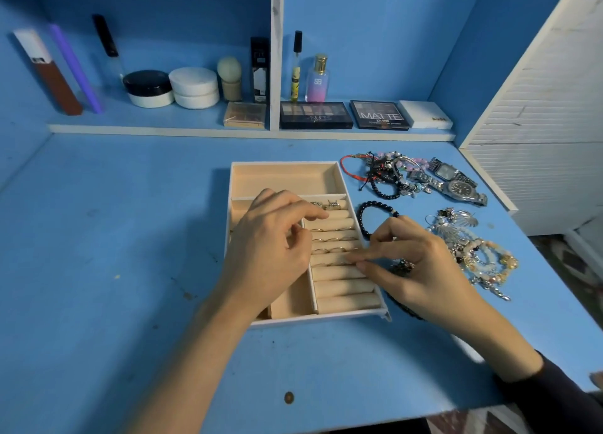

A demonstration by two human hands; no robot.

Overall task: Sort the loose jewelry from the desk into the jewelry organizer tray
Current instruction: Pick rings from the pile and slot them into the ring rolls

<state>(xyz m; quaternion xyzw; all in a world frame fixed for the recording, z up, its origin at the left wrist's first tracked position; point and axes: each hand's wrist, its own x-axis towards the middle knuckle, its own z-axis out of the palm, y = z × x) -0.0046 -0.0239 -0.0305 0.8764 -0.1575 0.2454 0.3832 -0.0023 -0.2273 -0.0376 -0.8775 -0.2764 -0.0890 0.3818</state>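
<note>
1. Two hands work over the tray (284, 163), which lies flat in the middle of the desk (130, 238).
2. The left hand (270, 238) hangs palm-down over the tray's left side. Its forefinger (310, 210) stretches out to the top rolls, and the other fingers curl under. I cannot tell whether they hold anything.
3. The right hand (414, 264) reaches in across the tray's right wall. Its thumb and fingertips (368, 252) come together at a slot midway down the rolls. Whether a ring sits between them I cannot tell.
4. The tray has a long bay across the top, a bay on the left partly hidden by the left hand, and ring rolls on the right.
5. Thin rings (332, 238) stand in the upper slots, and chunkier ones (329, 204) sit at the very top.
6. A black bracelet (372, 208) lies on the desk just beside the tray's right wall.
7. A tangle of bracelets (385, 172) and two watches (456, 185) lie further back on the right.
8. A heap of beads and earrings (483, 257) lies right of the right hand.
</note>
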